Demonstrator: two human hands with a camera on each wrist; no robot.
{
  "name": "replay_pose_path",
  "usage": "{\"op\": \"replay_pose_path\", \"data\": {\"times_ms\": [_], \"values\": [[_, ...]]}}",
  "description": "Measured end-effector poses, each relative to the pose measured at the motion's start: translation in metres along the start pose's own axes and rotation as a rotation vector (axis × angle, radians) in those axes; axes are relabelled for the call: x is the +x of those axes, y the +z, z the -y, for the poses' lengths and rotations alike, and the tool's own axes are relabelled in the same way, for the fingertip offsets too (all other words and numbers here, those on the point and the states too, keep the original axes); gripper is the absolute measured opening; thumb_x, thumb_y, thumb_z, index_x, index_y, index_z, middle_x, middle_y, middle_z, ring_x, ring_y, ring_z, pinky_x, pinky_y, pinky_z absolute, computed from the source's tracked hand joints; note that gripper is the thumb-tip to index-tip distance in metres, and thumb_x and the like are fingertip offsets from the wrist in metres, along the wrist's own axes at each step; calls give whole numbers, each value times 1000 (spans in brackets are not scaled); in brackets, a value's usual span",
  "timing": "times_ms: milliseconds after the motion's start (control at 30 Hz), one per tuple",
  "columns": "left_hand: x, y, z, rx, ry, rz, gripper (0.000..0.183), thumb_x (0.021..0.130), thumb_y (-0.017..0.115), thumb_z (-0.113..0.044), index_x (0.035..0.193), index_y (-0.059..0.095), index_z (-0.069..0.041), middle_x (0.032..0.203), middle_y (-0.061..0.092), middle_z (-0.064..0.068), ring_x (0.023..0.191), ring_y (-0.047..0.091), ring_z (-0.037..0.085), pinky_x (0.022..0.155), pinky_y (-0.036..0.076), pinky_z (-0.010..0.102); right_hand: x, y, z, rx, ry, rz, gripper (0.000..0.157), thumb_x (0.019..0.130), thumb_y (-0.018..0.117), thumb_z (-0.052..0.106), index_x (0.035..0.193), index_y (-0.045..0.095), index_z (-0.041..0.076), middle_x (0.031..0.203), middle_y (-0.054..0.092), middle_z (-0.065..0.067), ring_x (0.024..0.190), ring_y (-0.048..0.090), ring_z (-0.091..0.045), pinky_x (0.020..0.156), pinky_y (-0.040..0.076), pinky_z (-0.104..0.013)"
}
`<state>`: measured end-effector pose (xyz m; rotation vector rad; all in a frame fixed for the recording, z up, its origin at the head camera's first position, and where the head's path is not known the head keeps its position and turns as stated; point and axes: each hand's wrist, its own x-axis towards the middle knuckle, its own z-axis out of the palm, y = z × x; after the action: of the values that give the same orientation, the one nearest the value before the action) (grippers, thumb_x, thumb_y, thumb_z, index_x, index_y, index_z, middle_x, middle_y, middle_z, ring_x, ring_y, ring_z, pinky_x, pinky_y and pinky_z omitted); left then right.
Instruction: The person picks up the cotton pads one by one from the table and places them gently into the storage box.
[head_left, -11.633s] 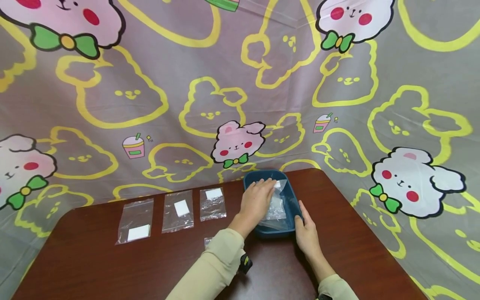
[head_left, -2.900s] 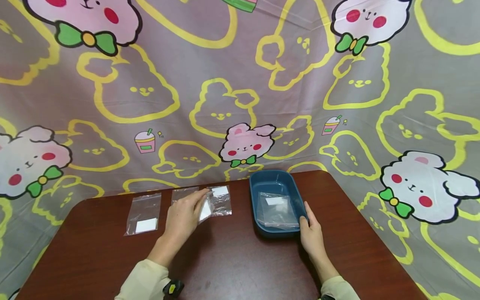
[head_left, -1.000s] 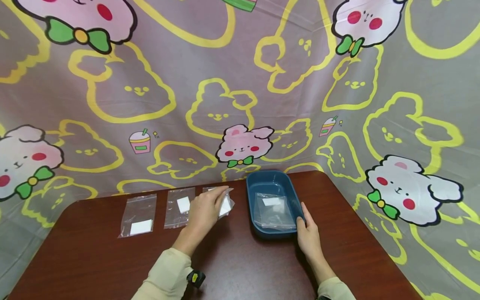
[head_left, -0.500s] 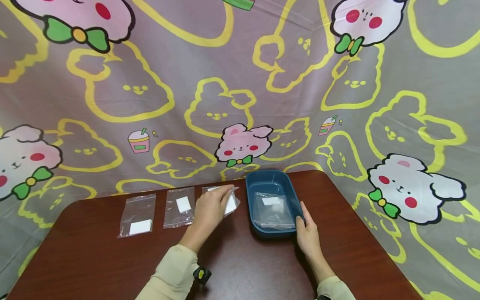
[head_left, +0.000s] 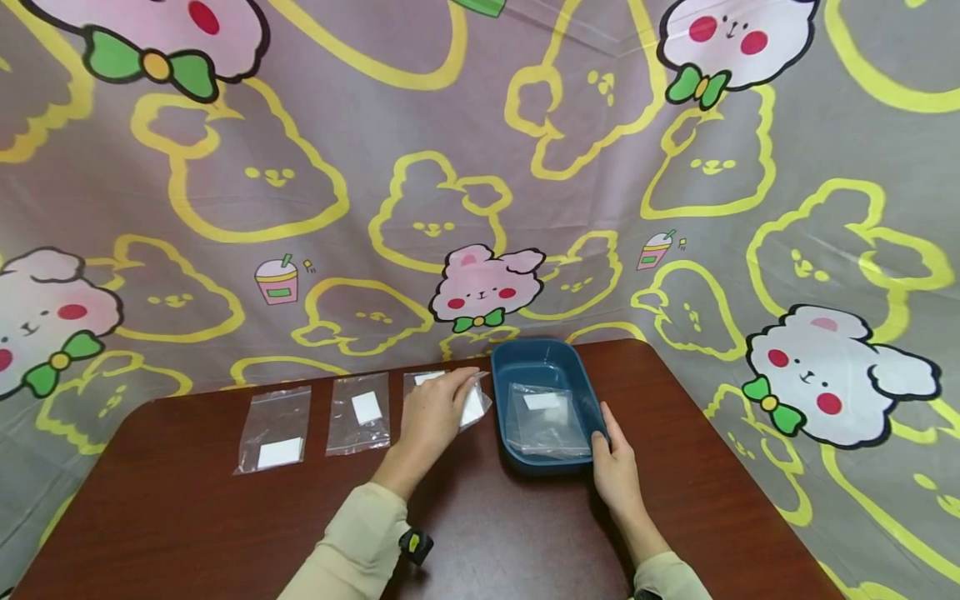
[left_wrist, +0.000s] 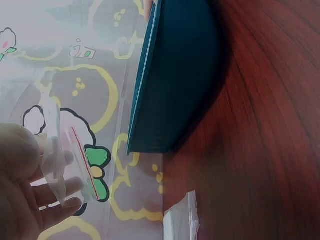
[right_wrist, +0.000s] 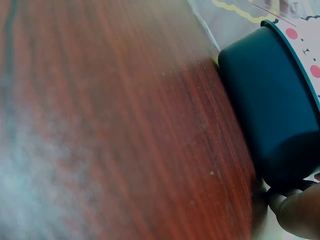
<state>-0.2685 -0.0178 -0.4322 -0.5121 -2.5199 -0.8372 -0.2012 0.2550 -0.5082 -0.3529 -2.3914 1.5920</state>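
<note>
Left hand (head_left: pixel 432 410) pinches clear bag (head_left: pixel 473 406) beside blue bin (head_left: pixel 542 360); right hand (head_left: pixel 617 467) grips bin.

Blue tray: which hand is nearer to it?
Right: the right hand grips the right side of the blue tray. The left hand is apart, left of it, holding a bag.

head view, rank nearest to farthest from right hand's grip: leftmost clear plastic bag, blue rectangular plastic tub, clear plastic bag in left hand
1. Blue rectangular plastic tub: right side in right hand's grip
2. Clear plastic bag in left hand: left of tub
3. Leftmost clear plastic bag: beyond left hand
</note>
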Motion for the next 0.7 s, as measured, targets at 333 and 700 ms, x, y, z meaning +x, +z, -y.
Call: {"op": "replay_pose_path", "data": {"times_ms": [333, 700], "values": [[7, 10, -14, -4, -1, 39, 23, 102, 61, -28, 120, 76, -24, 106, 76, 1, 83, 73, 29, 64, 56, 47, -2, -2, 1, -5, 15, 12, 54, 106, 42, 11, 159, 31, 14, 162, 30, -10, 150, 23, -30, 120, 20, -54], [15, 24, -27, -17, 9, 114, 26, 103, 60, -30, 123, 74, -23, 110, 75, 0, 91, 73, 25, 70, 59, 45, -3, -2, 3, 18, 40, 35, 54, 107, 41, 13, 160, 29, 17, 164, 27, -10, 151, 20, -30, 120, 18, -55]]}}
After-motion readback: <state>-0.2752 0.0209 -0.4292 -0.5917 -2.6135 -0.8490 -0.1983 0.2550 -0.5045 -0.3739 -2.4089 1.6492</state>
